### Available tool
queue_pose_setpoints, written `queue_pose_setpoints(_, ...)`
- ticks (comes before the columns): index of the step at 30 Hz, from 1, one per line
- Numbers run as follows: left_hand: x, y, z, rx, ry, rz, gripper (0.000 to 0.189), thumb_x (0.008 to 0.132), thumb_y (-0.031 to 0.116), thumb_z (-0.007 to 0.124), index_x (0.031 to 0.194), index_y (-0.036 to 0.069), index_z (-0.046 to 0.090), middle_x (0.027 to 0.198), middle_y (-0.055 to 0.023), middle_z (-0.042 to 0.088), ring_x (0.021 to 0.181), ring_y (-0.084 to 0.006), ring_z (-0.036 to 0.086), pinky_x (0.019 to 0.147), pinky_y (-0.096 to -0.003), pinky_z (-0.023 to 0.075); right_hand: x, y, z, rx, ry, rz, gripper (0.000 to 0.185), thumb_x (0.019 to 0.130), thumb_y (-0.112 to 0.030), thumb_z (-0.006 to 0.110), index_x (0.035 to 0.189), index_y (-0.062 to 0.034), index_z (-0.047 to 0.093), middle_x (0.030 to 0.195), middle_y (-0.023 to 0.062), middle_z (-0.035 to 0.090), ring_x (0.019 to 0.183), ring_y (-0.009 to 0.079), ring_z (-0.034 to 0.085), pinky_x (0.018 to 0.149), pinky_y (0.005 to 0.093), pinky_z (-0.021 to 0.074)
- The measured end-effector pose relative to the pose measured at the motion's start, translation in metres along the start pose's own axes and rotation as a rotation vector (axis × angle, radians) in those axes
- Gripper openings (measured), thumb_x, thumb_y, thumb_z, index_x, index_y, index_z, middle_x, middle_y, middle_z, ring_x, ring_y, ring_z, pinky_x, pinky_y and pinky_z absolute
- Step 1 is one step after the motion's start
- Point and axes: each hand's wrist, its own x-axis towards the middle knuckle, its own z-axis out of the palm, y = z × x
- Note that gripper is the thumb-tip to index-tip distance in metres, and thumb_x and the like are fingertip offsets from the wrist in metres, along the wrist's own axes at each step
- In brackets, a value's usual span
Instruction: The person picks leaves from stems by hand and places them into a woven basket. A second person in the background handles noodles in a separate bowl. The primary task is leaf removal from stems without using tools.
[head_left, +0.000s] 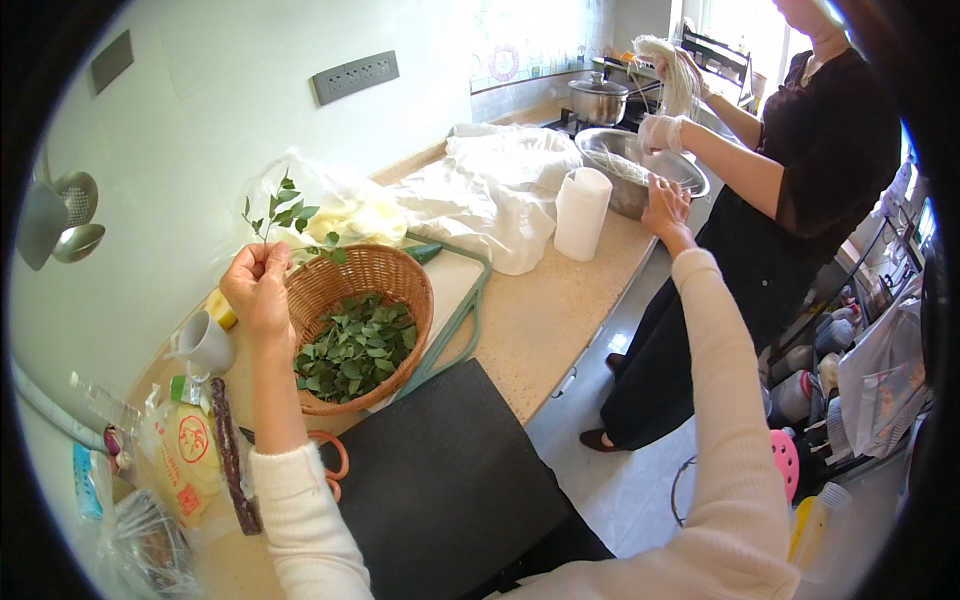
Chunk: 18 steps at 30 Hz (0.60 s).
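Note:
My left hand (259, 281) pinches a thin leafy green sprig (281, 210) above the left rim of a wicker basket (420, 289). Loose green leaves (360, 345) lie in the basket. My right hand (667, 206) reaches out to the outer rim of a steel bowl (634, 196), with its fingers spread at the rim; whether they press on it I cannot tell. Pale thin strands (619, 165) lie in the bowl. A person beside it, in thin clear gloves, lifts a bundle of similar strands (675, 82) above the bowl.
The basket stands partly on a green-edged cutting board (457, 262) with a cucumber (424, 253). A paper towel roll (583, 214), white cloth (487, 187), lidded pot (598, 99), mug (206, 343), orange-handled scissors (341, 457) and bagged food (184, 465) are around. A black board (450, 480) lies in front.

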Motion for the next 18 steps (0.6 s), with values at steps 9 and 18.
queue_pose_setpoints(9, -0.003, -0.005, 0.002, 0.059, -0.028, 0.021, 0.010, 0.083, 0.002, 0.065, 0.075, -0.001, 0.060, 0.068, -0.0010, 0.058, 0.062, -0.0058, 0.049, 0.060, -0.0196, 0.0395, -0.034, -0.001, 0.034, 0.016, 0.202, -0.056, 0.030, 0.069, -0.005, 0.064, 0.096, -0.0192, 0.063, 0.095, -0.0020, 0.065, 0.105, 0.0223, 0.057, 0.104, 0.0703, 0.0157)
queue_pose_setpoints(18, -0.001, -0.004, 0.001, 0.008, -0.037, 0.029, 0.009, 0.083, 0.002, 0.066, 0.077, -0.001, 0.061, 0.069, -0.0004, 0.058, 0.062, -0.0054, 0.049, 0.060, -0.0192, 0.0392, -0.042, -0.001, 0.034, 0.032, 0.191, -0.048, 0.030, 0.071, -0.005, 0.063, 0.098, -0.0193, 0.065, 0.100, -0.0009, 0.065, 0.108, 0.0239, 0.056, 0.104, 0.0698, 0.0148)
